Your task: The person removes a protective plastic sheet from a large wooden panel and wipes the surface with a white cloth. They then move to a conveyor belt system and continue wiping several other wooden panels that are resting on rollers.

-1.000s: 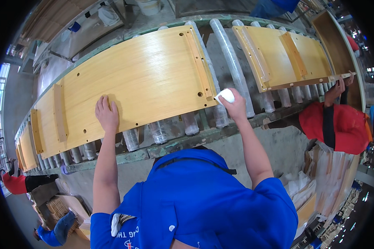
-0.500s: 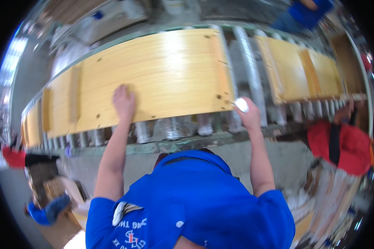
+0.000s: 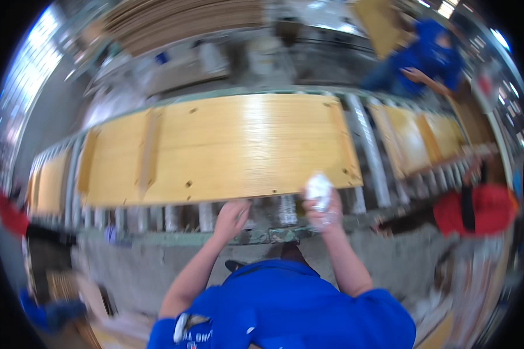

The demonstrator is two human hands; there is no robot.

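A long yellow wood-grain panel (image 3: 244, 148) with small dark holes and raised cross strips lies on the roller conveyor (image 3: 288, 210). My left hand (image 3: 233, 217) is at the panel's near edge, fingers loosely bent and apart, with nothing visible in it. Whether its fingertips touch the edge I cannot tell. Near the panel's right near corner, my right hand (image 3: 325, 215) is closed around a shiny white object (image 3: 319, 191). That object stands up above the fingers; blur hides its exact kind.
Another yellow panel (image 3: 410, 139) lies farther right on the rollers, and one more (image 3: 49, 186) at the far left. A person in blue (image 3: 428, 58) is across the conveyor. Red-sleeved people (image 3: 474, 210) are at both sides. Stacked boards (image 3: 186, 23) lie behind.
My left hand has come off the panel's top, back to its near edge and rightward. My right hand has moved left with the white object, which now points up. The view has shifted.
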